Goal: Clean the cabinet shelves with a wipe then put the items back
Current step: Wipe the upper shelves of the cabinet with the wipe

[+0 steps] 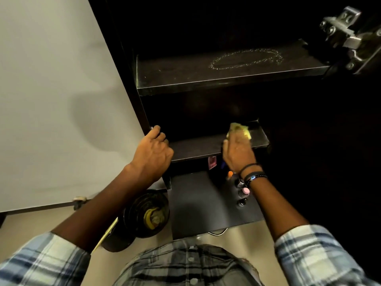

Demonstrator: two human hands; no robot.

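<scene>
Left hand [153, 146]: grip curled over the front edge of the cabinet [127, 58] side wall, level with the middle shelf [195, 147]. Right hand [238, 151]: grip clamped on the yellow wipe [241, 130], pressing it onto the right part of the middle shelf. The wipe pokes out past the fingers and is slightly blurred. Upper shelf [185, 73]: bare, with a pale dusty ring mark [245, 58] on the right half. Bottom shelf [198, 203]: row of small bottles [244, 191] just under the right wrist. Bracelets [253, 174] on that wrist. Metal hinge [348, 38] top right. On the floor left of the cabinet: black bin [144, 213] with a banana peel [149, 218] inside. White panel [51, 100] far left.
</scene>
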